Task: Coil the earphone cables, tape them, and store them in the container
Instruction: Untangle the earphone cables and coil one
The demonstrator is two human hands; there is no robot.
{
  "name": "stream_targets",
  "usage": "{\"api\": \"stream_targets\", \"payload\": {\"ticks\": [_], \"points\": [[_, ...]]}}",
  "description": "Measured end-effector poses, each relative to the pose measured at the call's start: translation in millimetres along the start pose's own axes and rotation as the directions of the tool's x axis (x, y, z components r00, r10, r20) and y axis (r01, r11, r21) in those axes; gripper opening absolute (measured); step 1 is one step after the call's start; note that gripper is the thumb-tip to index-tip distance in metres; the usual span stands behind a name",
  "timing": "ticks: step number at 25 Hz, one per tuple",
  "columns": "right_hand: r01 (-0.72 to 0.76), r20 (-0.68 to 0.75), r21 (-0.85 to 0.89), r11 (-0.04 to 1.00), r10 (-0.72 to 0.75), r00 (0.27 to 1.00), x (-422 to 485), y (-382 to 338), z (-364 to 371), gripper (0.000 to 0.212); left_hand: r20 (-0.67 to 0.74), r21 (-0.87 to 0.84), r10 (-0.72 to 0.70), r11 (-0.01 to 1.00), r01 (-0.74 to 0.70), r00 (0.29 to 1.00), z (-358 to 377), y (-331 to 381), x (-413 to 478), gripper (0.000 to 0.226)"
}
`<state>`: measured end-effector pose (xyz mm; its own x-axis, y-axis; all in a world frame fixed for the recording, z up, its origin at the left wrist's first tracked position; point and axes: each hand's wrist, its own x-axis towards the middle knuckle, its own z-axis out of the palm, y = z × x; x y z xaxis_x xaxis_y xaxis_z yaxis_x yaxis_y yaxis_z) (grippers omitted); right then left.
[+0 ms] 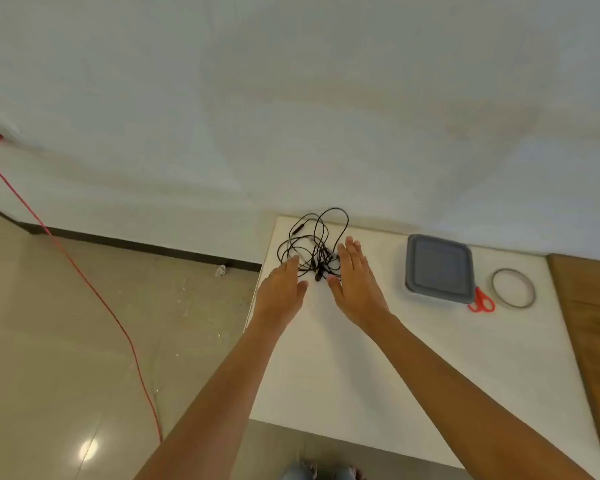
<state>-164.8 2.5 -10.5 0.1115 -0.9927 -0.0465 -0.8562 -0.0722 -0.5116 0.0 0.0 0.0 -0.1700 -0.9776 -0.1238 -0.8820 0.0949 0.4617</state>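
Reaching: left hand (pixel 282 289) and right hand (pixel 355 285) flat, empty, flanking tangled cables (pixel 314 244); free one end before coiling; container (pixel 440 268) at 3 o'clock.

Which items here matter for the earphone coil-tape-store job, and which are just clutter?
For the job:
- black earphone cables, tangled, between the left hand and right hand, both open
- tape roll
- grey container, lid on
- red scissors, probably for the tape

Lying about:
- red cord on the floor
- wooden board
- paper scrap by the wall
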Motion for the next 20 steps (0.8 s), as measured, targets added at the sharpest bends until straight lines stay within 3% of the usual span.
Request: {"api": "stream_targets", "payload": {"ticks": [3,5,8,11,15,17,20], "points": [[0.005,0.005,0.016,1.000,-0.005,1.000,6,9,18,0.059,-0.017,0.028,0.004,1.000,-0.003,1.000,23,1,11,0.050],[0.015,0.020,0.047,0.999,-0.016,1.000,8,11,21,0.058,-0.076,0.071,0.028,0.997,-0.023,0.997,28,8,21,0.032],[0.023,-0.010,0.065,0.998,-0.022,1.000,11,10,8,0.057,-0.188,-0.028,0.044,0.998,-0.050,0.981,17,16,28,0.020],[0.088,-0.042,0.089,0.992,-0.084,0.996,17,-4,-18,0.057,-0.186,-0.121,0.098,0.985,-0.121,0.978,-10,26,27,0.018],[0.199,-0.067,0.188,0.962,-0.190,0.979,21,-32,-65,0.028,-0.165,-0.153,0.171,0.969,-0.196,0.971,-66,45,23,0.020],[0.183,-0.203,0.302,0.935,-0.124,0.971,19,-43,-91,0.017,-0.151,-0.157,0.192,0.964,-0.215,0.970,-94,51,18,0.020],[0.120,-0.313,0.545,0.830,0.068,0.947,8,-52,-129,0.019,-0.132,-0.218,0.177,0.955,-0.203,0.975,-130,52,6,0.022]]}}
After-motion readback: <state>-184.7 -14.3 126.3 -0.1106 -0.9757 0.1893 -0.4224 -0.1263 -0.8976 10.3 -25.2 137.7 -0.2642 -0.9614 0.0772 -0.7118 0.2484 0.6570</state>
